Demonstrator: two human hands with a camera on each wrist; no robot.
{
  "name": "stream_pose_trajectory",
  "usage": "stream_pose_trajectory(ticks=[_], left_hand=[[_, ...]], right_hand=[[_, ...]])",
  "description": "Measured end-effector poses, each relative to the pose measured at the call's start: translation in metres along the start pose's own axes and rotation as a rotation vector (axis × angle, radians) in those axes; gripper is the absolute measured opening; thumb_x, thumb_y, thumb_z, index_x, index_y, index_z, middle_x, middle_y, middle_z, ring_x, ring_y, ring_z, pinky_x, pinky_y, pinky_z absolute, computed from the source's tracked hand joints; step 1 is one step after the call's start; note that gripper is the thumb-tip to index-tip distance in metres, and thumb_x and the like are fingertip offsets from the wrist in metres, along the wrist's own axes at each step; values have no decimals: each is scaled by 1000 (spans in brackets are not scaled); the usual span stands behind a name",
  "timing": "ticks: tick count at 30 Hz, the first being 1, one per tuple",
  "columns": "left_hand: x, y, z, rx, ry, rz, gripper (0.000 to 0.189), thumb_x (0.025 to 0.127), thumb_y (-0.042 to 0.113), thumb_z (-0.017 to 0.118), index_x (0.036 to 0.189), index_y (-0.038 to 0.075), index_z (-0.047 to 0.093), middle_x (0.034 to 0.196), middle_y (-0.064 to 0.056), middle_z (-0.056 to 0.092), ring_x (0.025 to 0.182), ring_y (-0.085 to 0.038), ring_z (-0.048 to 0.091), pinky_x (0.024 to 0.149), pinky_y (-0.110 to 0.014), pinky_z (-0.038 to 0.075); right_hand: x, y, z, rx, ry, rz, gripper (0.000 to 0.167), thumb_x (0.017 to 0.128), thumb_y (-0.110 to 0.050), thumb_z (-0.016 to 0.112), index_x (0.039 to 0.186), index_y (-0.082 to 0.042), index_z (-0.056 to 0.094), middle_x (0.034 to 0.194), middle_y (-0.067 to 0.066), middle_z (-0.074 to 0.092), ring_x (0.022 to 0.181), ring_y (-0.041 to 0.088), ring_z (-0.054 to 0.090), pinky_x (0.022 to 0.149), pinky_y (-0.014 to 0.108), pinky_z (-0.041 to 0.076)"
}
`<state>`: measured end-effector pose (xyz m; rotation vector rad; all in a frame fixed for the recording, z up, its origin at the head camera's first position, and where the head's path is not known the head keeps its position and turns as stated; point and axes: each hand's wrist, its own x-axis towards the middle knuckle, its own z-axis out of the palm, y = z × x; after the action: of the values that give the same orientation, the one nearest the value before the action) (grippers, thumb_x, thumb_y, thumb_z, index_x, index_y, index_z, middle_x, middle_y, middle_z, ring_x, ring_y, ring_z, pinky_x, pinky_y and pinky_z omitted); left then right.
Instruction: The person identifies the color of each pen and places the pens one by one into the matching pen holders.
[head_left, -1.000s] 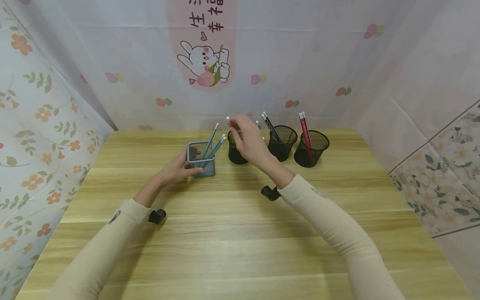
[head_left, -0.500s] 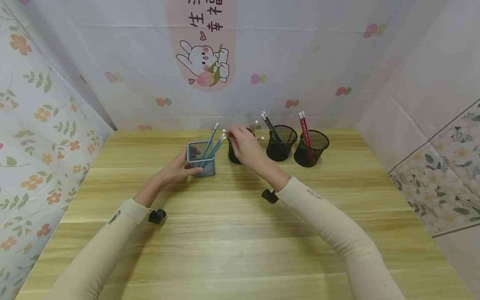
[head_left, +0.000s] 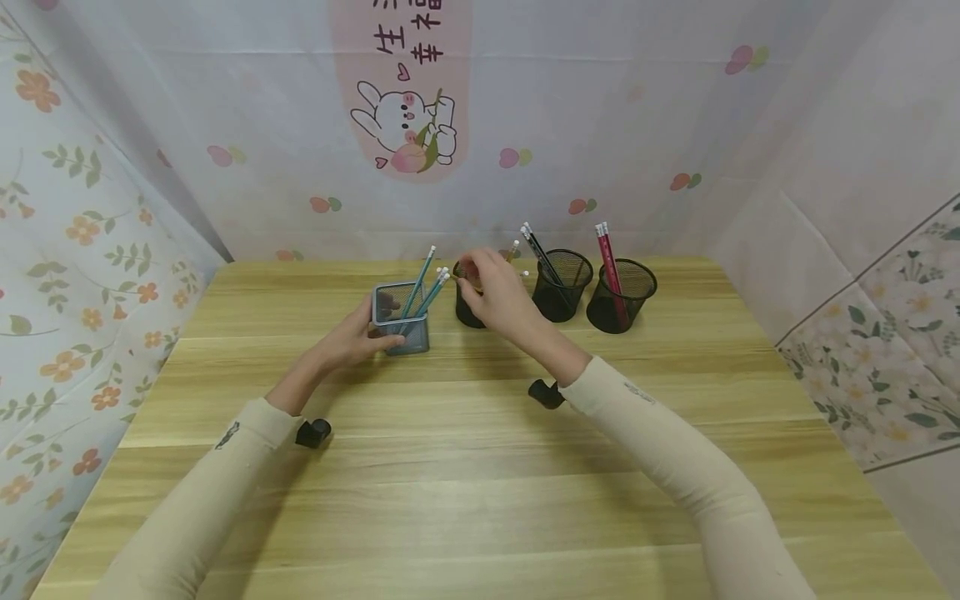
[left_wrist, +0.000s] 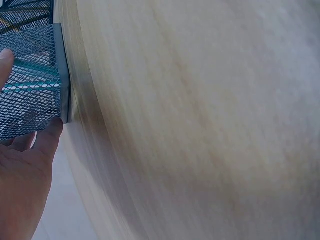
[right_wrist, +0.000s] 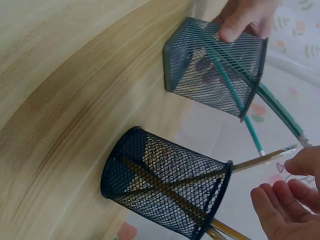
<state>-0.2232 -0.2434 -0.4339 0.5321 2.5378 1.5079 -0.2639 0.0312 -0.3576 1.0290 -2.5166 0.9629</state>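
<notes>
My left hand point(head_left: 348, 340) grips a grey square mesh pencil holder point(head_left: 418, 340), thumb on its near wall. Several teal pencils point(head_left: 418, 282) lean in it, eraser ends up. My right hand point(head_left: 498, 293) hovers over the round black mesh pencil holder point(head_left: 468, 313) beside it, hiding much of its mouth. In the right wrist view its thumb and fingers point(right_wrist: 267, 210) stand apart with nothing between them. A yellow pencil point(right_wrist: 257, 160) leans out of the round holder close to that thumb, its end towards the teal pencils. More yellow pencils point(right_wrist: 227, 231) lean the other way.
Two more round black mesh holders stand to the right: one with black pencils point(head_left: 542, 254), one with red pencils point(head_left: 610, 262). A printed curtain point(head_left: 570, 125) hangs behind the wooden table point(head_left: 450, 500). Small black fittings point(head_left: 546, 394) sit under both wrists.
My right hand has lowered a yellow pencil into the round holder and let go. That pencil now leans left over the rim, and the fingers have spread. The left hand has stayed put.
</notes>
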Motion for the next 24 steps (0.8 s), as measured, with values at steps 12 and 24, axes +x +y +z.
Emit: stream_pose_trajectory(ticks=[12,24], left_hand=[[-2,-1,-2,5,4,-6,66,97,7,71,146,-5,27,147,-29,38,137,-45,37,108,-61,39],[-2,-2,-2,20,16,9,64,97,7,71,144,-7,29,146,-30,39,134,-46,40,108,-61,38]], right_hand=[[-12,-6,-7,95,16,-57,19,98,-2,65,115,6,62,105,13,61,95,26,62,82,36,57],[-32,-17,-12,157,-69,-106,22,98,0,64,118,6,61,108,14,61,95,21,63,83,24,55]])
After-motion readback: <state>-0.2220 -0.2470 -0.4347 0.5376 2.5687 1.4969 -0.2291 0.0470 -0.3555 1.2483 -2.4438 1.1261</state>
